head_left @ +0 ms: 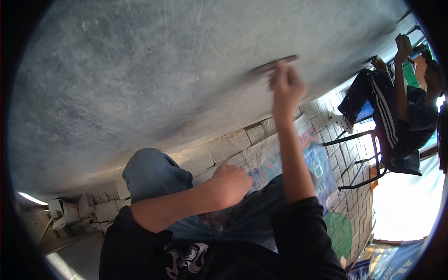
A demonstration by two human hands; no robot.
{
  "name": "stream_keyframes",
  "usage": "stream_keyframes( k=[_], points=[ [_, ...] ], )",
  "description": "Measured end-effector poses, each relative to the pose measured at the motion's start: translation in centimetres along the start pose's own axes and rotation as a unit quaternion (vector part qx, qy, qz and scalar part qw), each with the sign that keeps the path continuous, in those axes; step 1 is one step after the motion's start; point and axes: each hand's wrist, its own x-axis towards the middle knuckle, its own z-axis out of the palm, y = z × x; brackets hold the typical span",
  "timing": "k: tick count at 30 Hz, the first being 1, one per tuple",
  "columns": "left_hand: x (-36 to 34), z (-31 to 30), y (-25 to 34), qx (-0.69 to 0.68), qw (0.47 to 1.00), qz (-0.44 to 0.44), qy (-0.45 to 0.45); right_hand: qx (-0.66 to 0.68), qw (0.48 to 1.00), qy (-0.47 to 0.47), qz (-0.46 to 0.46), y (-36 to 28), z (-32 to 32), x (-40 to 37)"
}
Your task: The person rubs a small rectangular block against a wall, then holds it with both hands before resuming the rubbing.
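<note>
A broad grey, smooth-looking surface (140, 70) with darker smudges and pale scratches fills the upper part of the view. My right hand (288, 86) is raised against it, its fingers closed on a thin dark flat tool (273, 66). Motion blurs the tool, so its exact kind is not clear, and a dark shadow lies beside it. Low in front of my body, my left hand (231, 184) is curled near my jeans-covered knee (151, 170). Its fingertips are turned away, and what they may hold is hidden.
A person (385, 109) in striped trousers sits on a black-framed chair (373, 154) to the right. Pale bricks (345, 158) cover the ground, partly under a printed sheet (317, 163). Broken blocks (84, 210) lie at lower left. A green round patch (338, 233) shows at lower right.
</note>
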Motion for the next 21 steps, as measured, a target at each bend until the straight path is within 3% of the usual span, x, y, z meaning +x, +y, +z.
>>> stream_keyframes(
  k=[2,3,5,7,10,13,17,19,20,21],
  points=[
    [0.4,0.1,0.0,-0.005,1.000,0.005,-0.002,-0.042,0.992,-0.085,-0.082,0.6,2.7,-4.5],
    [0.6,0.1,0.0,-0.008,1.000,0.008,-0.005,0.040,0.991,-0.119,0.052,0.2,3.8,-6.1],
    [0.5,0.0,-0.6,-0.008,1.000,-0.001,0.008,0.009,0.993,-0.111,-0.035,0.8,3.2,-4.9],
    [0.3,0.0,-0.9,-0.012,1.000,-0.010,0.022,0.006,0.999,-0.022,0.033,-0.7,0.6,-1.1],
    [0.5,-0.2,-1.0,0.004,0.999,-0.032,0.016,0.031,0.999,0.037,0.013,-0.5,-0.4,1.1],
    [1.2,0.5,-1.1,0.008,0.999,-0.031,0.007,-0.002,0.994,-0.089,-0.069,-0.5,3.6,-5.0],
    [0.6,-0.5,-1.4,0.011,0.998,-0.056,0.017,-0.035,0.995,-0.063,-0.072,0.2,1.2,-1.0],
    [0.5,-0.4,-1.0,0.021,0.997,-0.079,0.005,0.070,0.997,0.045,0.001,-0.1,-0.9,2.2],
    [0.7,0.1,-0.9,0.027,0.997,-0.064,0.014,-0.021,0.999,0.002,0.030,-0.3,-1.1,1.3],
    [0.8,0.3,-0.8,0.034,0.998,-0.049,0.022,-0.056,0.998,-0.008,-0.010,-0.4,0.5,-0.7]
  ],
)
